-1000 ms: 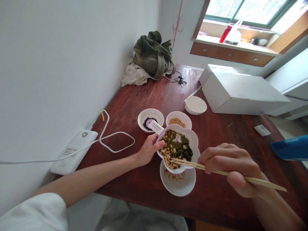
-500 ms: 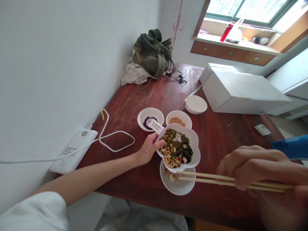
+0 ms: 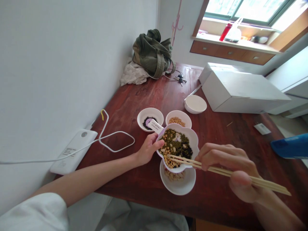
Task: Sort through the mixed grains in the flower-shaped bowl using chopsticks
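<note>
My left hand grips the near-left rim of a white, flower-shaped bowl with a lilac edge and a labelled handle. Mixed green, yellow and black beans lie inside it, with a few pale peanuts among them. In my right hand is a pair of chopsticks, closed together, their tips among the yellow beans. Under the flower-shaped bowl's near side, partly covered, a round white bowl holds pale peanuts. Behind stand a bowl of black beans and a bowl of yellow beans.
Farther back on the table stands another white bowl, beside a large white box. A green bag and keys are at the back. Along the left wall lies a white power bank with a cable; a blue object is at right.
My right hand has moved left and the chopstick tips have gone up from the peanut bowl into the flower-shaped bowl. The red bean seen there is no longer visible. My left hand stays put.
</note>
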### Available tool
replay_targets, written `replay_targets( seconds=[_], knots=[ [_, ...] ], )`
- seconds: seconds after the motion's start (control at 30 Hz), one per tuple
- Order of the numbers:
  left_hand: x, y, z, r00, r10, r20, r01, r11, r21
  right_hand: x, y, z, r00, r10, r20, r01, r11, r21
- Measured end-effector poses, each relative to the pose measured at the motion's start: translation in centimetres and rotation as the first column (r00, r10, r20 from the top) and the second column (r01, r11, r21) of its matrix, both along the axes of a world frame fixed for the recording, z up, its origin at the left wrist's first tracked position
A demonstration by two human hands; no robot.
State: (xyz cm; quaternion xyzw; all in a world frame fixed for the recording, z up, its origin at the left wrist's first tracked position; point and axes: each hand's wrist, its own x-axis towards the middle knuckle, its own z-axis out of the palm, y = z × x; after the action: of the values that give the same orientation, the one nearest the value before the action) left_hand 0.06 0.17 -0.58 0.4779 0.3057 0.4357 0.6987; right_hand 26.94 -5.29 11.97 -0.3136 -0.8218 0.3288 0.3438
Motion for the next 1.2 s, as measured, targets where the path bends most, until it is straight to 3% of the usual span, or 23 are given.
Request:
replay_targets(
  seconds=[0.57,0.93,1.2],
  knots=[
    [0.08,-0.01,0.14,1.000,0.006,-0.005,-0.006,1.000,-0.003,0.03,0.33,0.34,0.999,0.025,0.039,-0.026,0.999,0.041],
    [0.13,0.01,0.13,1.000,-0.002,0.006,0.003,1.000,-0.009,0.61,0.00,-0.16,0.998,0.000,-0.060,-0.007,0.992,-0.130],
    [0.11,0.02,0.31,1.000,-0.002,0.003,0.002,1.000,0.009,0.11,0.29,-0.38,0.999,-0.008,-0.044,0.003,0.993,-0.116]
  ],
)
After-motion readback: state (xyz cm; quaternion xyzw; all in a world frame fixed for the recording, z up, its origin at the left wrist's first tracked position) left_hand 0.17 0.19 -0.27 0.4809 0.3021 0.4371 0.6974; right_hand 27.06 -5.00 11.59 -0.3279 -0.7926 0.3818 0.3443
